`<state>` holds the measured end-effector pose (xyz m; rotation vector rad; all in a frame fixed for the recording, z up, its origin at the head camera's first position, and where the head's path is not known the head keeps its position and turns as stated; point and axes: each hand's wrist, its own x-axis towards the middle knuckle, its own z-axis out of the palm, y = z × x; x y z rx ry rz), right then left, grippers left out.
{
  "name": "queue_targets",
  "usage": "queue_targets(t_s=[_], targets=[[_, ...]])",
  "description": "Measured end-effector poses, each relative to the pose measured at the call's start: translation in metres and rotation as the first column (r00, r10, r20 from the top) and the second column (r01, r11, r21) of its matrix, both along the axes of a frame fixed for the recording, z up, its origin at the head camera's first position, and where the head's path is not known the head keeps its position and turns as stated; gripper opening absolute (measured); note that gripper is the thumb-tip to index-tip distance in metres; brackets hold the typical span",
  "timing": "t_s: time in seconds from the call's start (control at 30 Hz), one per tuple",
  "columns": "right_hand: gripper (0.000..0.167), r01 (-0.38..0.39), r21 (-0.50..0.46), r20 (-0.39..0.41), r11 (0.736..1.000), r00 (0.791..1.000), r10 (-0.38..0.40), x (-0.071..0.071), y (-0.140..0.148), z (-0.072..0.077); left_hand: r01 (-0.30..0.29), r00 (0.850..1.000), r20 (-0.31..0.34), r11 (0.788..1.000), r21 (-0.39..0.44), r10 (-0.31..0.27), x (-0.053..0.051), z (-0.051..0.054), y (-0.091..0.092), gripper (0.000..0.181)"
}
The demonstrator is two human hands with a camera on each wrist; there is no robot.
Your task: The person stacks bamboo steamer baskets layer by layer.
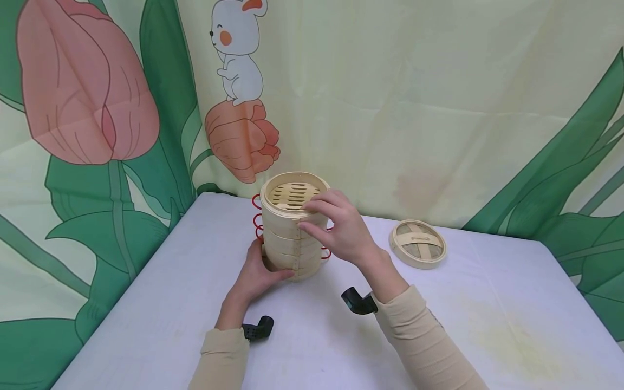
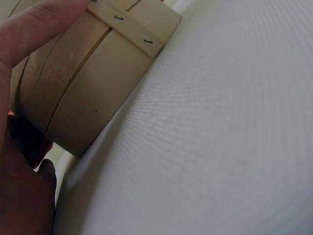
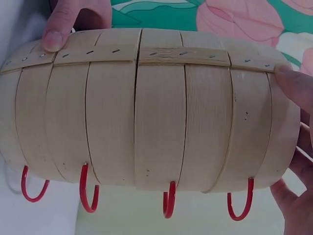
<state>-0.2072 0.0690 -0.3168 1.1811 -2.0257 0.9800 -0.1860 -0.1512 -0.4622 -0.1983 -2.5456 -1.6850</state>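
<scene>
A tall stack of round bamboo steamer baskets (image 1: 280, 241) stands upright, its top tier uncovered and showing a slatted floor. Low on the stack, my left hand (image 1: 255, 273) grips its left side, thumb across the front; the thumb also lies on the bamboo wall (image 2: 93, 83) in the left wrist view. My right hand (image 1: 343, 227) holds the top tier's front right rim, thumb outside and fingertips over the edge. Red loops (image 3: 168, 200) stick out from the stack's side in the right wrist view, where my left hand (image 3: 78, 17) touches the far end.
A round bamboo lid (image 1: 418, 244) with crossed strips lies on the white-covered table (image 1: 458, 292), right of the stack. Behind the table hangs a printed cloth (image 1: 380, 108) with flowers and a rabbit. A black device (image 1: 358, 301) is on each wrist.
</scene>
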Motion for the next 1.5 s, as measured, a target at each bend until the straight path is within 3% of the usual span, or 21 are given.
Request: queue_targets(t_s=[0.43, 1.1, 1.5], targets=[[0.027, 0.018, 0.000, 0.012, 1.000, 1.000, -0.018, 0.002, 0.004, -0.001, 0.010, 1.000, 0.003, 1.000, -0.008, -0.010, -0.003, -0.001, 0.003, 0.109], [0.050, 0.015, -0.021, -0.007, 1.000, 1.000, -0.015, 0.010, 0.017, 0.002, -0.003, 1.000, 0.023, 1.000, -0.006, 0.003, -0.001, 0.000, 0.001, 0.110], [0.051, 0.046, -0.044, -0.002, 0.998, 0.999, -0.046, 0.014, 0.040, -0.002, -0.001, 1.000, 0.006, 1.000, 0.019, 0.001, -0.001, -0.002, -0.001, 0.110]])
